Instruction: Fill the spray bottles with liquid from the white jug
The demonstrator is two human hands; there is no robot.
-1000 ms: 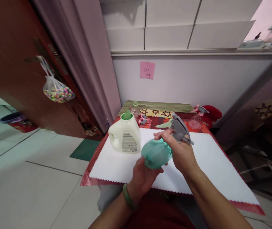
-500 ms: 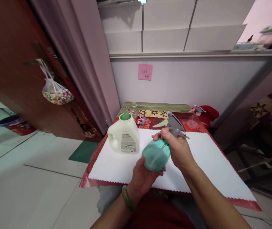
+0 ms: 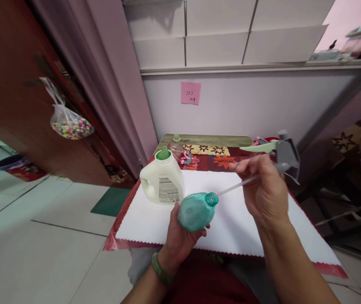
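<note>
My left hand (image 3: 183, 238) is wrapped round a teal spray bottle (image 3: 196, 212), which lies tilted with its uncapped neck toward the right. Up and to the right, my right hand (image 3: 262, 190) grips a grey trigger spray head (image 3: 286, 156) with a pale green lever. Its thin dip tube (image 3: 235, 185) slants down to the bottle's mouth; whether the tip is still inside is hard to make out. Just left of the bottle, a white detergent jug (image 3: 163, 179) with a green spout stands upright on the white mat (image 3: 231, 230).
At the back of the table are a small green cap (image 3: 176, 138) and a pink-and-grey spray head (image 3: 186, 159). A pink note (image 3: 190, 93) is stuck to the wall. A bag of coloured beads (image 3: 72, 122) hangs on the door at left.
My right hand has moved up and right, lifting the spray head off the bottle and drawing out its tube. The bottle, in my left hand, has shifted slightly left.
</note>
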